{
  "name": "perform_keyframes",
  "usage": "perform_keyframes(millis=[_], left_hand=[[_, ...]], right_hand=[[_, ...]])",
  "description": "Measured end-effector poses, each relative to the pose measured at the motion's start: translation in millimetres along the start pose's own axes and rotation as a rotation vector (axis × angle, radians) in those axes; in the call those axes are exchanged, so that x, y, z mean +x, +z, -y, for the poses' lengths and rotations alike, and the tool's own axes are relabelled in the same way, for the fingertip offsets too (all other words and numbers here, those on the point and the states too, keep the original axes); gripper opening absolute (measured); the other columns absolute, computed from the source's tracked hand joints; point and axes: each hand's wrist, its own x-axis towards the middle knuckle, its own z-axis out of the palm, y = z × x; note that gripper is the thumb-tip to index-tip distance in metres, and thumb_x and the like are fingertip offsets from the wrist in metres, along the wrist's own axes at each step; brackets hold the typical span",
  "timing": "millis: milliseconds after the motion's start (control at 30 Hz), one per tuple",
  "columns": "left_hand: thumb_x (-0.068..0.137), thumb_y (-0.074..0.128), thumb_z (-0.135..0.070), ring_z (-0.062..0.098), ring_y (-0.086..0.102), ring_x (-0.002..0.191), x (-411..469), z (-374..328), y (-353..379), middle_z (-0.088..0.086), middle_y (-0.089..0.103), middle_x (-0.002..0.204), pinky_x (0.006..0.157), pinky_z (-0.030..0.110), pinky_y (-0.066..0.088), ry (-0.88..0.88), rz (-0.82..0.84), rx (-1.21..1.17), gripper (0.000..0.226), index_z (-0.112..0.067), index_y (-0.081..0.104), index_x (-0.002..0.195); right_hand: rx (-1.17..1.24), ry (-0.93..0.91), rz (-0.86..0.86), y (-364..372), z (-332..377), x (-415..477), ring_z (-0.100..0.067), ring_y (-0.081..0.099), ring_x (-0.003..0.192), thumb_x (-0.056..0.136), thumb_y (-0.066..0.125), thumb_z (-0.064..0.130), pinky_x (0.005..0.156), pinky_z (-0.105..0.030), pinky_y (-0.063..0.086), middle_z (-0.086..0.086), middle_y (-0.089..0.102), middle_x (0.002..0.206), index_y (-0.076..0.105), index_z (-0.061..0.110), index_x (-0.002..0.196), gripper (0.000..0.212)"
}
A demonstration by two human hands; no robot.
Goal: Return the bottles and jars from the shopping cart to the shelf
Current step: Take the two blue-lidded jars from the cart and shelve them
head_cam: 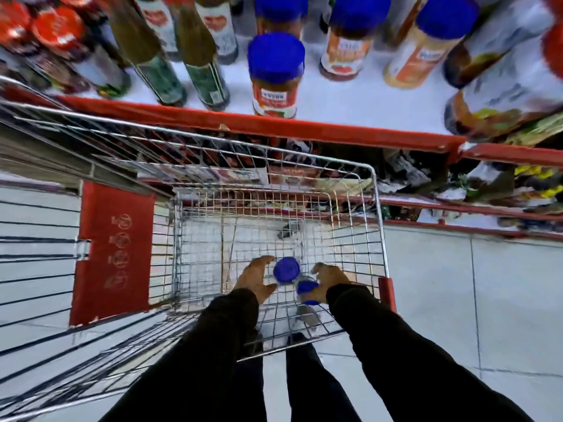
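Observation:
Two blue-lidded jars sit at the bottom of the wire shopping cart (377, 208). One jar (286, 269) stands between my hands, lid up. My left hand (256, 277) is beside it with fingers spread, holding nothing. My right hand (330, 280) curls around the second jar (306, 289), which lies lower and to the right. Above the cart is the white shelf (335, 99) with a red front edge, carrying blue-lidded jars such as the front one (275, 76) and dark green bottles (158, 59).
A red child-seat flap (114, 254) hangs on the cart's left. Red-lidded jars (58, 28) crowd the shelf's far left, large bottles (502, 83) its right. Lower shelves with packets (487, 184) run behind the cart. Grey floor tiles (457, 300) lie to the right.

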Motion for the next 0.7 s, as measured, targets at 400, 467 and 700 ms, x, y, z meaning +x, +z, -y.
perform_keyframes(millis=[400, 467, 700], left_hand=[[0.067, 0.083, -0.003, 0.032, 0.064, 0.102, 41.0, 1.6, 37.5, 0.011, 0.064, 0.116, 0.084, 0.041, 0.058, -0.022, -0.173, -0.233, 0.058, -0.012, 0.054, 0.116], [0.069, 0.085, -0.006, 0.032, 0.063, 0.11, 38.3, -0.8, 29.2, 0.014, 0.064, 0.122, 0.092, 0.046, 0.057, -0.031, -0.194, -0.269, 0.063, -0.007, 0.054, 0.124], [0.072, 0.084, -0.008, 0.018, 0.059, 0.106, 10.5, -6.9, 2.5, 0.001, 0.062, 0.116, 0.088, 0.027, 0.049, -0.067, -0.239, -0.409, 0.066, -0.01, 0.054, 0.131]], right_hand=[[-0.178, -0.065, -0.145, 7.7, -6.3, 32.2, -0.033, 0.065, 0.104, 0.063, 0.084, 0.036, 0.079, -0.033, 0.051, -0.012, 0.062, 0.114, 0.051, 0.011, 0.115, 0.066], [-0.098, -0.075, -0.194, -0.1, -8.3, 30.3, -0.031, 0.065, 0.099, 0.066, 0.083, 0.037, 0.074, -0.031, 0.051, -0.01, 0.064, 0.107, 0.053, 0.01, 0.113, 0.062], [0.096, -0.106, -0.263, -22.0, -12.9, -0.7, -0.025, 0.064, 0.098, 0.056, 0.092, 0.038, 0.08, -0.033, 0.056, -0.005, 0.068, 0.109, 0.061, 0.012, 0.113, 0.069]])
